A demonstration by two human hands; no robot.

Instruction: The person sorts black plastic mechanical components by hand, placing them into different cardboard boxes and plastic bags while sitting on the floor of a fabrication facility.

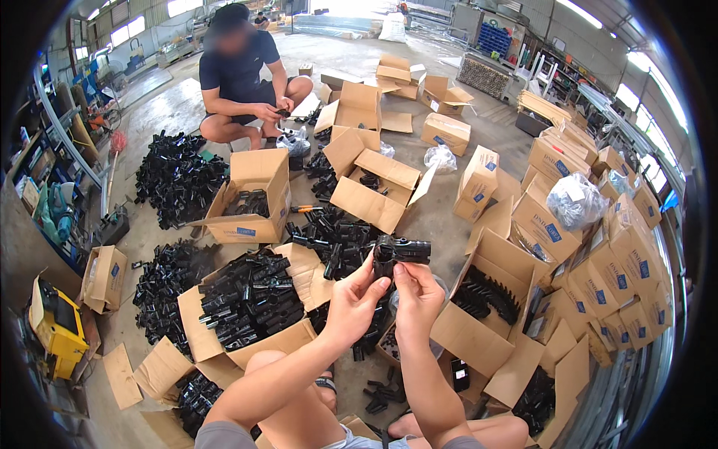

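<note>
Between both hands, raised in front of me, is a black tubular fitting (407, 251) with a thicker block at its left end. My left hand (353, 305) pinches that block from the left. The fingers of my right hand (416, 301) close on it from below, and its tube points right. Just left of my forearms stands an open carton (200, 329) packed with similar black fittings. To the right, another open carton (467, 340) has black fittings lined up in rows along its inside.
Across from me a person (243, 82) squats, handling a small dark part. Loose heaps of black fittings (176, 179) lie left on the concrete floor. Closed cartons are stacked (621, 277) at the right, with a plastic bag (576, 200) on them. A yellow case (60, 329) stands far left.
</note>
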